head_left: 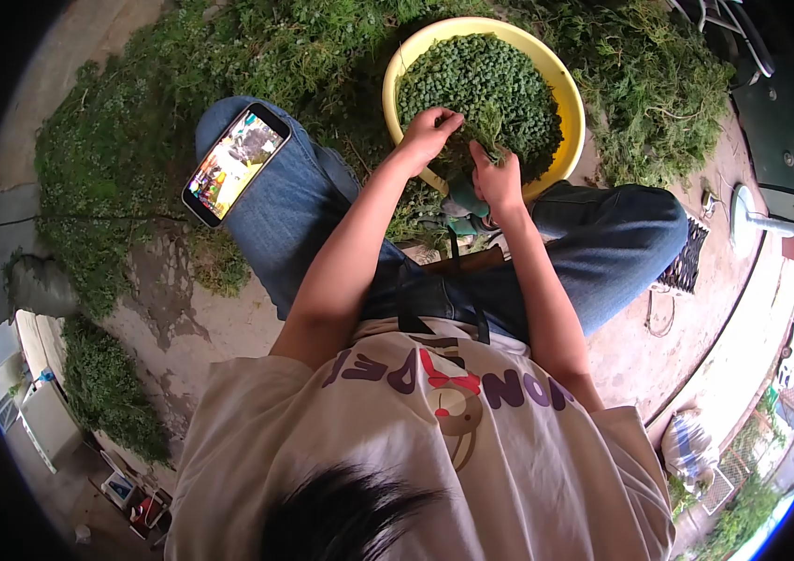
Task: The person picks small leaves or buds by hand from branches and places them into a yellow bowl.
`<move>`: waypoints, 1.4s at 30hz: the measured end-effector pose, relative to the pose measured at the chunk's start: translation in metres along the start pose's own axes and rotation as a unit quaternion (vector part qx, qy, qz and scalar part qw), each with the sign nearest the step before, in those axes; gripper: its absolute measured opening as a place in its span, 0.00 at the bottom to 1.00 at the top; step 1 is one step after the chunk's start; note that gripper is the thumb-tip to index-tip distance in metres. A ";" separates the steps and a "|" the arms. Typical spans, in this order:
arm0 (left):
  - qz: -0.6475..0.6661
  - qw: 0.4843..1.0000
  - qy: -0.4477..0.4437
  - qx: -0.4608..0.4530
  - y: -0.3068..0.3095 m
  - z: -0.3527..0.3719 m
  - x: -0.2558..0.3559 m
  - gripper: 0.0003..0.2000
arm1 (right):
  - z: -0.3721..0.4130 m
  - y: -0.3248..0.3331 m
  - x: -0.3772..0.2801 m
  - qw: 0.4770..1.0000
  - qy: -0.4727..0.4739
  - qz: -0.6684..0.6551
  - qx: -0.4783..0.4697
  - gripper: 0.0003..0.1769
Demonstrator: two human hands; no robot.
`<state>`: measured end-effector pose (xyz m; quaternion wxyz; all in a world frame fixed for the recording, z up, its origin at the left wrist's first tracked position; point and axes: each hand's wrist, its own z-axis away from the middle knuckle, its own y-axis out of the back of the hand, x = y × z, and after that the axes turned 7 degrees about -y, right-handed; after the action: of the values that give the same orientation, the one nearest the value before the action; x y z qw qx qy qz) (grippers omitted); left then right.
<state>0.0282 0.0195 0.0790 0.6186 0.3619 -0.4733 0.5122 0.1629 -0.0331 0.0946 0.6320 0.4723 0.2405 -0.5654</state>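
A yellow basin point(576, 112) stands in front of me, filled with small green berry-like cones point(481, 79). Over its near side, my right hand point(498, 179) grips a leafy evergreen sprig point(487, 126), thumb pointing up along it. Just left of the sprig is my left hand point(429, 138), fingers pinched together; whatever they hold is too small to make out. Both hands are close together, above the basin's near rim.
Cut evergreen branches point(116, 178) are heaped left of and behind the basin, with more branches point(644, 93) to its right. A phone point(236, 165) with a lit screen rests on my left knee. A white sack point(691, 449) is at lower right.
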 end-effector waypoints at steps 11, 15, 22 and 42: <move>0.216 0.960 0.113 -0.140 0.010 0.010 0.023 0.11 | -0.003 0.028 -0.002 0.998 -0.017 -0.037 0.050 0.18; 0.164 0.962 0.123 -0.180 0.009 0.014 0.028 0.15 | -0.019 0.021 0.023 0.994 0.047 0.064 0.077 0.22; 0.075 0.988 0.078 -0.107 -0.005 0.017 0.030 0.18 | -0.014 0.022 0.006 0.999 0.003 0.004 0.036 0.22; 0.082 0.991 0.063 -0.084 -0.027 0.009 0.028 0.07 | -0.010 0.042 -0.026 0.970 0.090 0.086 0.211 0.12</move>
<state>0.0533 0.0135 0.1088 0.6315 0.2352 -0.5027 0.5415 0.1987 -0.0156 0.1258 0.5399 0.6626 0.1299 -0.5025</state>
